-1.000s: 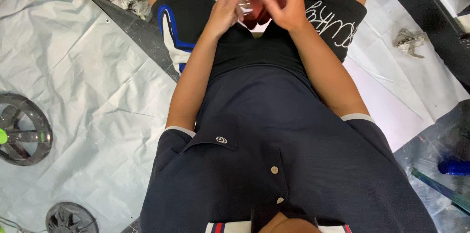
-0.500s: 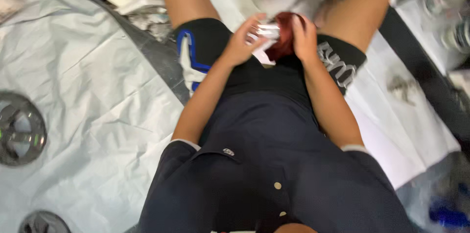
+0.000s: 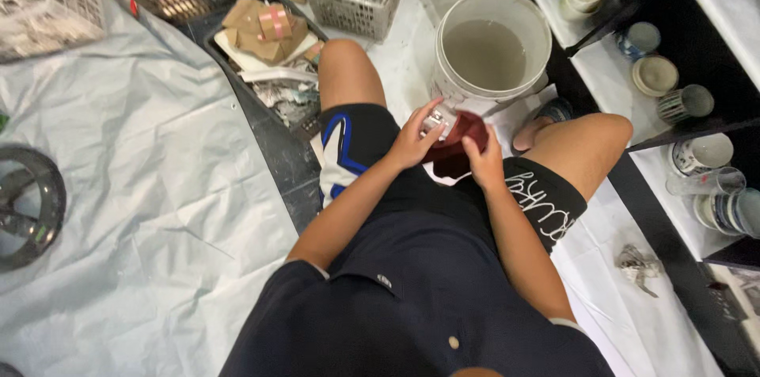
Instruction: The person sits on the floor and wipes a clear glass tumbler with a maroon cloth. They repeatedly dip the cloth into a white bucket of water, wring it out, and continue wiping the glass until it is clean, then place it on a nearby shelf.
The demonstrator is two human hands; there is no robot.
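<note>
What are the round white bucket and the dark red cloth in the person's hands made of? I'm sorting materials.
The round white bucket looks like plastic: smooth, thin rim with a dull sheen, holding murky grey liquid. The dark red cloth looks like soft matte fabric, bunching and folding under the right hand; its weave is too small to tell.

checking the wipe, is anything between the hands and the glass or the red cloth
Nothing visible. The left hand fingers already grip the small clear glass, and the right hand presses the red cloth against it over the lap, just in front of the white bucket.
</note>
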